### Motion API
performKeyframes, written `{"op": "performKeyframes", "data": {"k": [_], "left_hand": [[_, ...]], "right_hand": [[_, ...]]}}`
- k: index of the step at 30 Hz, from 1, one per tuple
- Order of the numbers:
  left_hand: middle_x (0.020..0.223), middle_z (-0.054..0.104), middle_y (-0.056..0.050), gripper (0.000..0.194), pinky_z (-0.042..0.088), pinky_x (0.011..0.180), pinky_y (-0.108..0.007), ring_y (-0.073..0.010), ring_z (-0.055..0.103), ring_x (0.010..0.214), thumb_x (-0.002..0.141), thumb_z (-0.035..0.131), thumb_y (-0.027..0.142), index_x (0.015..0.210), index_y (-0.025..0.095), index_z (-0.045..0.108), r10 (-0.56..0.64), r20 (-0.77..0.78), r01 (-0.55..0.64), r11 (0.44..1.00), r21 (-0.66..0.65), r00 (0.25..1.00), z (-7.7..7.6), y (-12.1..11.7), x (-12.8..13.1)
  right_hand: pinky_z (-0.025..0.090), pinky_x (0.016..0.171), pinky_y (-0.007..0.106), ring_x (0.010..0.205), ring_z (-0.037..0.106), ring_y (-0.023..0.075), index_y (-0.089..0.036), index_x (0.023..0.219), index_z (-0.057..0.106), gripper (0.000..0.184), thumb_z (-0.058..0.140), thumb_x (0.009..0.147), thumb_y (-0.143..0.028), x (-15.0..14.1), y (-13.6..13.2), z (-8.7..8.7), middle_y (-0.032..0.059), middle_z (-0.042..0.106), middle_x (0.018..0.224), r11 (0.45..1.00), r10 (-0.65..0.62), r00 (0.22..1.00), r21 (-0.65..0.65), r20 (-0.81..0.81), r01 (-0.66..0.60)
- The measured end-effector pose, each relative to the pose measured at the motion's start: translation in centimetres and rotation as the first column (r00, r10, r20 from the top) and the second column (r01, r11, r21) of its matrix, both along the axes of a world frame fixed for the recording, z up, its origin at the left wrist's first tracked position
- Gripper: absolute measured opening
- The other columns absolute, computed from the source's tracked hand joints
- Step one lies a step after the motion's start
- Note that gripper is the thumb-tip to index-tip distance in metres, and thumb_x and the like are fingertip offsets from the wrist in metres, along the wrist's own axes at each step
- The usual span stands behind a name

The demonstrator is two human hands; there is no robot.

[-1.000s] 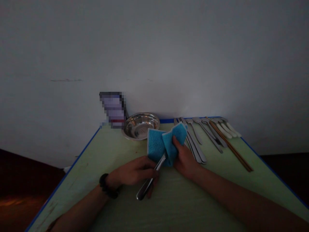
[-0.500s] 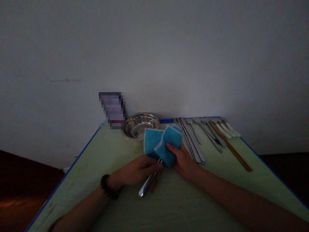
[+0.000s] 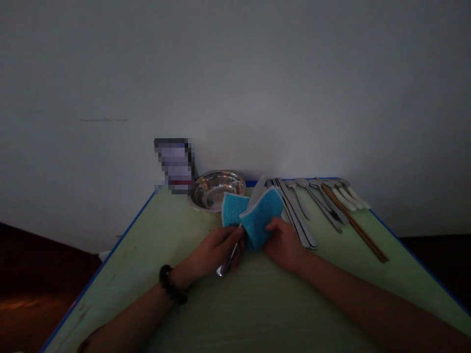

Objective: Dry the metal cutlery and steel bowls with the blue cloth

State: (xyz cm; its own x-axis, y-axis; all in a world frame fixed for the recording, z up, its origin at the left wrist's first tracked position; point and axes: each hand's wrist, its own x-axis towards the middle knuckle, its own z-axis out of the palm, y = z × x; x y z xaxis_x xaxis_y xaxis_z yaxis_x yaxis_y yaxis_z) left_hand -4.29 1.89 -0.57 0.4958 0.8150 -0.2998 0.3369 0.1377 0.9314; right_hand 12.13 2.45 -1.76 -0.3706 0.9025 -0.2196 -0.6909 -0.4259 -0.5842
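My left hand (image 3: 217, 247) is closed round the handle of a metal table knife (image 3: 233, 255), which points up and away from me. Its broad, slightly blurred blade rises behind a fold of the blue cloth (image 3: 263, 218). My right hand (image 3: 285, 242) grips that cloth from the right, thumb on its front side and the other fingers mostly hidden. The cloth is folded about the knife, with one flap on each side of it. Just behind the cloth's left flap stands a shiny metal bowl (image 3: 198, 200).
Right of my hands lie several long metal utensils (image 3: 296, 215), a fork (image 3: 302, 203), spoons (image 3: 322, 211), wooden chopsticks (image 3: 358, 228) and several white-handled utensils (image 3: 349, 196). A pixelated phone-like screen (image 3: 176, 166) leans at the wall (image 3: 235, 88). The pale green table (image 3: 154, 235) has blue edges.
The right hand has opened the cloth's fold outward, so the blade now shows above it. The left hand and the knife handle have moved slightly up and away from me.
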Motion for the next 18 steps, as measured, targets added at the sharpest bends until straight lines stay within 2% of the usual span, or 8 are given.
{"op": "performKeyframes", "data": {"k": [3,6,9,14,18], "left_hand": [[0.046,0.049,0.005,0.040,0.033,0.038,-0.020,-0.0078,0.041,0.037,0.086,0.033,0.051,0.071,0.017,0.048,-0.001,-0.014,0.001,1.000,0.017,1.000,0.0,0.0,0.0],[0.044,0.047,0.006,0.040,0.032,0.038,-0.019,-0.0073,0.041,0.037,0.086,0.034,0.050,0.070,0.017,0.048,0.008,-0.004,-0.008,1.000,0.017,1.000,0.1,0.0,0.1],[0.044,0.047,0.006,0.039,0.032,0.039,-0.018,-0.0063,0.041,0.038,0.087,0.035,0.048,0.068,0.016,0.048,-0.001,0.008,0.001,1.000,0.018,1.000,0.1,0.0,0.0],[0.044,0.046,0.006,0.041,0.031,0.040,-0.018,-0.0057,0.040,0.039,0.088,0.033,0.047,0.066,0.016,0.048,-0.010,0.022,0.009,0.999,0.049,1.000,0.2,-0.1,0.0],[0.044,0.044,0.006,0.041,0.030,0.040,-0.018,-0.0062,0.039,0.038,0.088,0.032,0.049,0.067,0.016,0.048,0.015,-0.002,-0.015,0.999,0.043,1.000,0.2,-0.2,0.0]], "right_hand": [[0.045,0.081,0.033,0.082,0.061,0.0182,-0.018,0.067,0.057,0.015,0.054,0.059,-0.006,-0.3,-0.2,-0.6,-0.0001,0.068,0.074,0.992,-0.050,0.991,0.117,0.121,0.036],[0.044,0.080,0.033,0.078,0.061,0.0164,-0.018,0.079,0.062,0.015,0.061,0.065,-0.013,-0.4,-0.2,-1.3,0.0003,0.068,0.079,0.979,-0.112,0.963,0.193,0.246,0.065],[0.043,0.083,0.035,0.080,0.061,0.0170,-0.018,0.088,0.064,0.025,0.068,0.064,-0.021,-0.2,-0.3,-1.7,0.0023,0.069,0.087,0.970,-0.161,0.923,0.231,0.350,0.081],[0.042,0.086,0.036,0.085,0.062,0.0186,-0.021,0.094,0.063,0.037,0.072,0.059,-0.025,-0.2,-0.5,-1.8,0.0016,0.069,0.090,0.959,-0.259,0.901,0.203,0.348,0.198],[0.043,0.087,0.035,0.091,0.061,0.0183,-0.023,0.097,0.060,0.032,0.067,0.067,-0.030,-0.5,-0.5,-1.2,0.0001,0.068,0.095,0.934,-0.357,0.885,0.093,0.299,0.345]]}}
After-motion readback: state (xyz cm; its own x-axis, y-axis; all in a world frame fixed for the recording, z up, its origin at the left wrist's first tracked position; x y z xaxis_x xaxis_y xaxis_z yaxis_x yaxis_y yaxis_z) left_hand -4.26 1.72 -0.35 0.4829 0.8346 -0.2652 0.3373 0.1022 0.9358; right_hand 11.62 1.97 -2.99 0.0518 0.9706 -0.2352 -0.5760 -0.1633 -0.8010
